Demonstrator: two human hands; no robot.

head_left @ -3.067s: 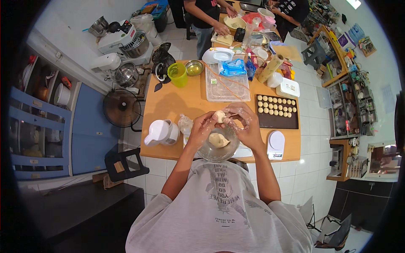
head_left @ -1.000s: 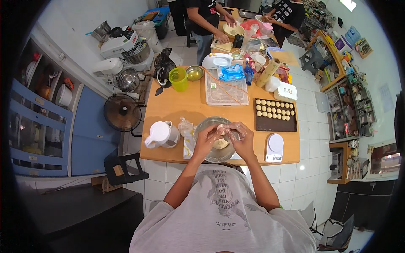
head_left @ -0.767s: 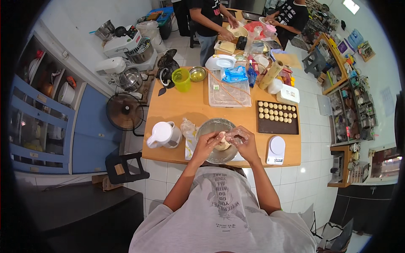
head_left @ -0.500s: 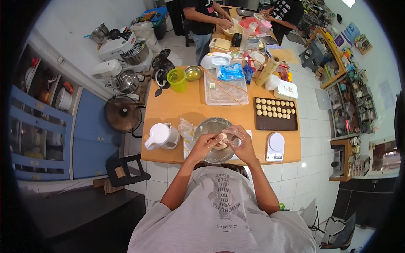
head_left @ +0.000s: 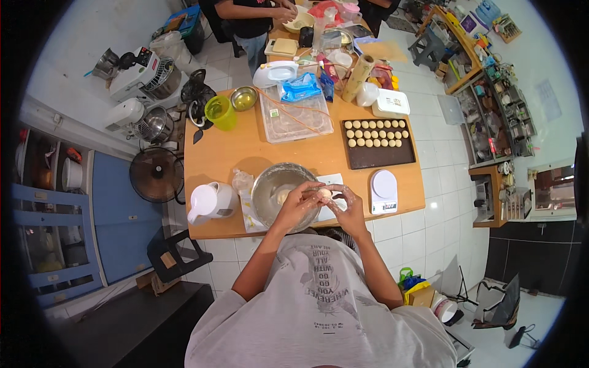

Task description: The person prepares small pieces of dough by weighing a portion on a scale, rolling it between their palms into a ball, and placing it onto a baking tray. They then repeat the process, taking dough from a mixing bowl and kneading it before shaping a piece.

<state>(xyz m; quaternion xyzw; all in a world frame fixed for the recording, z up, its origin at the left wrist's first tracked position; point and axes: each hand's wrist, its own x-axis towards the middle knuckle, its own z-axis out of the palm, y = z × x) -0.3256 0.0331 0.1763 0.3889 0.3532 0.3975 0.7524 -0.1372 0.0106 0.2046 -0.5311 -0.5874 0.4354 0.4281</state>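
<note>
A small piece of pale dough is pinched between the fingertips of my left hand and my right hand. Both hands are dusted with flour and hover over the right side of a steel mixing bowl. Inside the bowl lies more dough, partly covered by my left hand. To the right stands a white kitchen scale with nothing on its round plate. Behind it, a dark baking tray carries rows of small round dough balls.
Left of the bowl stand a white pitcher and a clear plastic bag. Farther back are a lidded clear box, a green cup, a steel bowl and a white tub. A co-worker works at the far end.
My hands have shifted right relative to the bowl, holding a small dough piece apart from the dough now visible inside. The whole view has turned toward the right.
</note>
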